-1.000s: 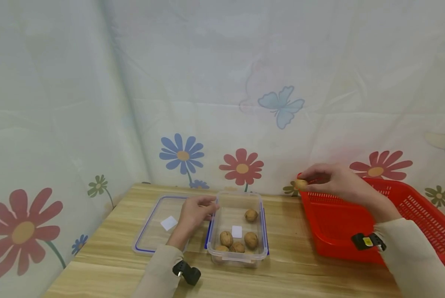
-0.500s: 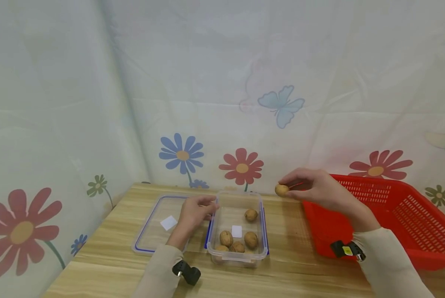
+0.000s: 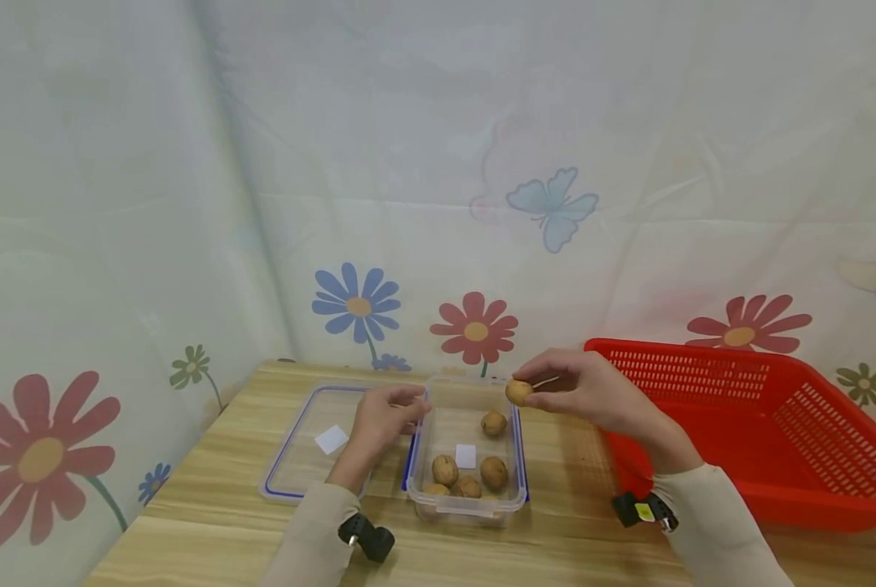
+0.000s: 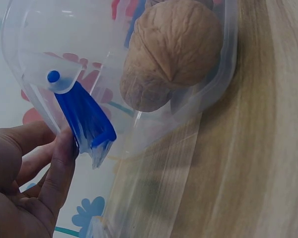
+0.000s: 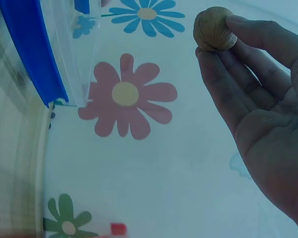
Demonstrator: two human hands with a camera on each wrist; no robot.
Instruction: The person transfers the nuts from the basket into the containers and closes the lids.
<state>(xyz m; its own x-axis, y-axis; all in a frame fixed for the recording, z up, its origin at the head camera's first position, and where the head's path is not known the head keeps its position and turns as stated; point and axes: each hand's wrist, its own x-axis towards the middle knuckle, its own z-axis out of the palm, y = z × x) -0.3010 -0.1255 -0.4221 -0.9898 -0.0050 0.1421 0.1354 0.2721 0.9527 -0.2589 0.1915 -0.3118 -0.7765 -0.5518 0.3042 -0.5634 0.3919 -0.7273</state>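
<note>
My right hand (image 3: pixel 592 391) pinches a walnut (image 3: pixel 519 392) between thumb and fingertips, above the right rim of a clear food container (image 3: pixel 448 420). In the right wrist view that walnut (image 5: pixel 214 29) is gripped at the tips, with the palm bare. My left hand (image 3: pixel 383 420) holds the container's left rim; in the left wrist view its fingers (image 4: pixel 62 153) are right beside a blue latch (image 4: pixel 87 116). Inside the container lie several walnuts, most bunched at the near end, one walnut (image 3: pixel 493 424) farther back, and a small white square (image 3: pixel 465 456).
The container's lid (image 3: pixel 298 440), blue-sealed with a white square on it, lies flat to the left, partly behind the left arm. A red plastic basket (image 3: pixel 702 497) stands at the right. A flowered curtain (image 3: pixel 438 204) hangs behind the wooden table (image 3: pixel 555 530).
My right hand has carried the walnut leftward from over the red basket to the container's right rim. The left hand and the container have stayed in place.
</note>
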